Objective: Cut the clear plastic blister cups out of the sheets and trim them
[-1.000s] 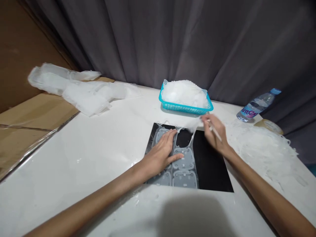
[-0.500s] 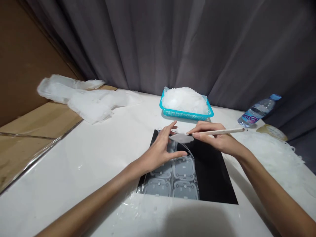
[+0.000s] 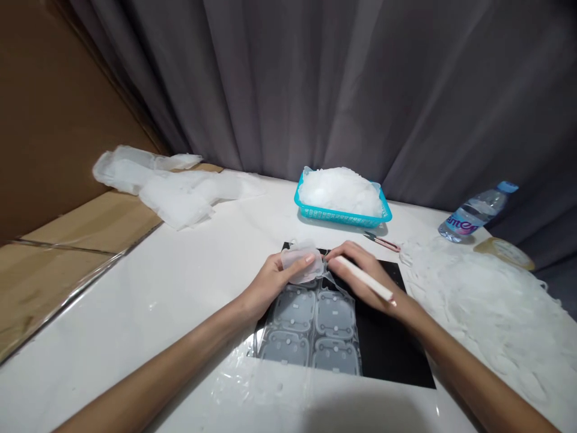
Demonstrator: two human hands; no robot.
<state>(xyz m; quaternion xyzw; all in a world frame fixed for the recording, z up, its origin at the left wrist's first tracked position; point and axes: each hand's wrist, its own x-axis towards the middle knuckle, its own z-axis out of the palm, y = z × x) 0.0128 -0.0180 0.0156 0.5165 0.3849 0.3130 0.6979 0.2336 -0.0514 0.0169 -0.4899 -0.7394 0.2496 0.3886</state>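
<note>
My left hand point(image 3: 274, 273) grips a thin translucent rounded piece point(image 3: 301, 264), its thumb pressed on top. In my right hand point(image 3: 360, 270) is a slim white pen-like tool point(image 3: 365, 280), its back end pointing toward me and its tip hidden by the fingers. The right fingertips are at the right edge of the piece, where a thin clear strip hangs. Under both hands lies a clear molded sheet point(image 3: 295, 310) with several rounded-square parts. It rests on a black mat point(image 3: 392, 355).
A turquoise basket point(image 3: 342, 216) heaped with white pieces stands behind the mat. Pink-handled tweezers or a similar tool point(image 3: 382, 242) lie nearby. At right are a water bottle point(image 3: 473, 216), a tape roll point(image 3: 507, 252) and a translucent scrap pile point(image 3: 500, 319). Stacked translucent sheets point(image 3: 175, 198) lie at left.
My left hand has closed from a spread pose onto the translucent piece. My right hand has moved lower and left, swinging the tool's back end toward me. The view has shifted slightly.
</note>
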